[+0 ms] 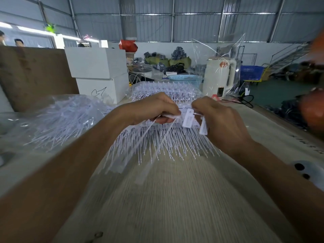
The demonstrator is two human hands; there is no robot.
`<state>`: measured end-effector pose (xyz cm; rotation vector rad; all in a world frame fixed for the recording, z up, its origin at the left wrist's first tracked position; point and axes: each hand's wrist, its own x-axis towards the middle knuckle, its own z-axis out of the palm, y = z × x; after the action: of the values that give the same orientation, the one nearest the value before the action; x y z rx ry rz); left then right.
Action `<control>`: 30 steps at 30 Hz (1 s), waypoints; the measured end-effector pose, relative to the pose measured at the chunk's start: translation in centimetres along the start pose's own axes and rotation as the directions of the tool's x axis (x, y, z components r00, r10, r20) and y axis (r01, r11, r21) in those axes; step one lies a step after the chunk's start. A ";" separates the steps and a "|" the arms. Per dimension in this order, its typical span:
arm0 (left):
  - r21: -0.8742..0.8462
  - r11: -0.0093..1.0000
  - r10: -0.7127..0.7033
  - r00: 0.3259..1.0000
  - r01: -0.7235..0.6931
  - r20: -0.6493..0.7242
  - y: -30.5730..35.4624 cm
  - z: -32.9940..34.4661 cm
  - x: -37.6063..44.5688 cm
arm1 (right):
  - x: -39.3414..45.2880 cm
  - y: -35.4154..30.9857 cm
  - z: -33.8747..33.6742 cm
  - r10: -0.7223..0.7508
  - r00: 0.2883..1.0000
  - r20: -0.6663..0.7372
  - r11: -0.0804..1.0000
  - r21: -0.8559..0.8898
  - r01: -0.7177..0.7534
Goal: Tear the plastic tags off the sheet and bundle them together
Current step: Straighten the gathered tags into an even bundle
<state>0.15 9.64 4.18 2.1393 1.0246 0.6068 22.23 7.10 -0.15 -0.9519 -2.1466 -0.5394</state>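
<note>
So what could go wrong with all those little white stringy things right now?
1. The left hand pinches only a few torn tags; their long tails hang loose and might slip out before they get bundled.
2. The right hand pulls a tag off the sheet right above other thin tails, so these could snag or tangle.
3. The loose pile in the plastic bag lies close by, so new tags might get mixed into it.

No legible text; only a black scrawl on the lower white box (pixel 102 88)
</note>
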 end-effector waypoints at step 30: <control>0.182 0.981 0.061 0.997 -0.068 0.043 0.3 -0.7 -0.2 | 0.8 0.4 1.0 0.468 0.837 0.282 0.460 0.731 -0.504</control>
<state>-0.31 9.64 4.86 2.3440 1.0285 0.5182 21.73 8.35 -0.18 -0.9644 -1.6962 0.7049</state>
